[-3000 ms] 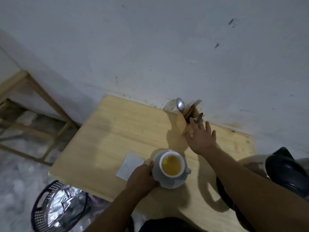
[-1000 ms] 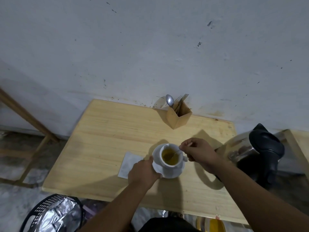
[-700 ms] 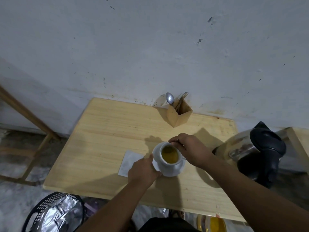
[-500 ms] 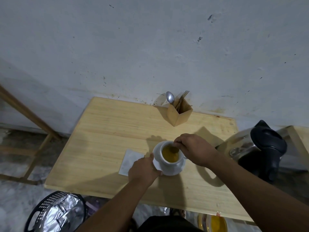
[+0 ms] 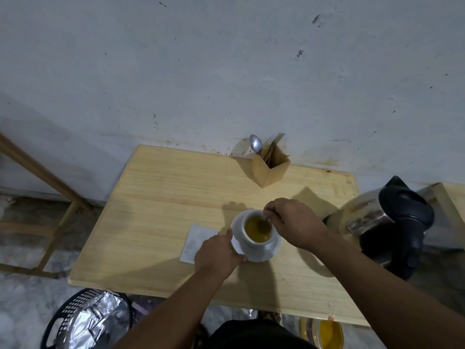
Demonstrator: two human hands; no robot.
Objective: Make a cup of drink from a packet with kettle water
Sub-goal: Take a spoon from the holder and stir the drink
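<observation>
Cup (image 5: 257, 231): right hand (image 5: 293, 224) apparently dips spoon (image 5: 267, 217).

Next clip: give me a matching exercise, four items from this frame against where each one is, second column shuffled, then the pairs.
Items:
1. spoon
2. kettle
3. white paper
4. cutlery holder

Places:
A. by the wall, at the table's far edge
B. flat, beside the saucer and left hand
C. in the cup, held by the right hand
D. off the table's right end

Pairs: 1-C, 2-D, 3-B, 4-A
</observation>
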